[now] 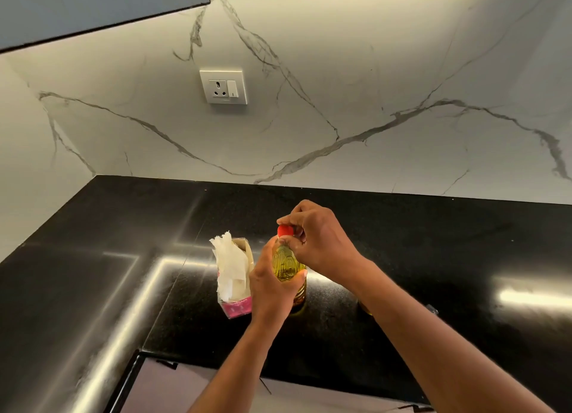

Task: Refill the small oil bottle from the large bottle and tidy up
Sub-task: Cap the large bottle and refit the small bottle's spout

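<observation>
A clear plastic bottle of yellow oil [287, 265] stands upright on the black countertop [433, 258] at the middle of the view. My left hand [270, 288] wraps around its body from the left. My right hand [318, 236] pinches the red cap [284, 230] on top with its fingertips. A small part of another oil-filled container [366, 310] shows just below my right forearm; most of it is hidden by the arm.
A pink tissue box [236, 307] with white tissues [230, 267] sticking up stands just left of the bottle, almost touching my left hand. A marble wall with a socket [223, 86] rises behind. The counter's front edge [192, 361] runs near my forearms.
</observation>
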`<state>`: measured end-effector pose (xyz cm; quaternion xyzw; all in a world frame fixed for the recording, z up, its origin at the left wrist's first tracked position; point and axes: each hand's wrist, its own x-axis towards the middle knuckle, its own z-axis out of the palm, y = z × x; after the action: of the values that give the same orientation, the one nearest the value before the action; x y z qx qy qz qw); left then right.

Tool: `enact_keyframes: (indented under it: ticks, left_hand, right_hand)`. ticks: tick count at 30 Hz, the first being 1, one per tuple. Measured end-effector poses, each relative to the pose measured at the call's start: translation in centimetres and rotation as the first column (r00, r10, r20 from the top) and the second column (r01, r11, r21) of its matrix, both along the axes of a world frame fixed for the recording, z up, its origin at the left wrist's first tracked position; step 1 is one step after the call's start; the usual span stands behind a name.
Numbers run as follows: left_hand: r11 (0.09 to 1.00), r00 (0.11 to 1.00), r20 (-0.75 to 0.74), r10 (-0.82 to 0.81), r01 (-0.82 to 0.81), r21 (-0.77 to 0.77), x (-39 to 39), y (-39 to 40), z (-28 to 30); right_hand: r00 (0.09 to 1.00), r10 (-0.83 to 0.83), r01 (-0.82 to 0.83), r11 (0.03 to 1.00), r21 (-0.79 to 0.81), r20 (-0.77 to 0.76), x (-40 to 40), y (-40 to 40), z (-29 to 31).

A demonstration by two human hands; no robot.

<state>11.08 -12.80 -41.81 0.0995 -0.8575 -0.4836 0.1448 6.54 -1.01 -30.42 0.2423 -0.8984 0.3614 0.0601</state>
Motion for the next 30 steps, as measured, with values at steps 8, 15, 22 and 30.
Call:
enact_keyframes:
  ticks: [8,15,22,30]
  left_hand:
    - [1.0,1.0,-0.005,0.006,-0.006,0.014,0.1,-0.2,-0.2]
    - [1.0,1.0,-0.03,-0.004,0.005,0.022,0.4,0.1,0.3]
    - [0.998,0.995,-0.095,-0.027,0.033,0.062,0.3,0.4,0.6]
    - [0.991,0.983,-0.183,-0.028,0.05,0.121,0.6,0.8,0.9]
  right_hand:
    - [0.995,-0.098,0.098,0.995,-0.02,-0.034,-0.1,-0.4,-0.7]
    - [0.966,-0.147,0.194,0.955,-0.224,0.211,0.1,-0.3,-1.9]
    - [0.953,-0.118,0.212,0.917,-0.338,0.278,0.2,0.1,-3.4]
    - [0.912,-0.411,0.39,0.867,-0.31,-0.005,2.0,-2.3,-4.8]
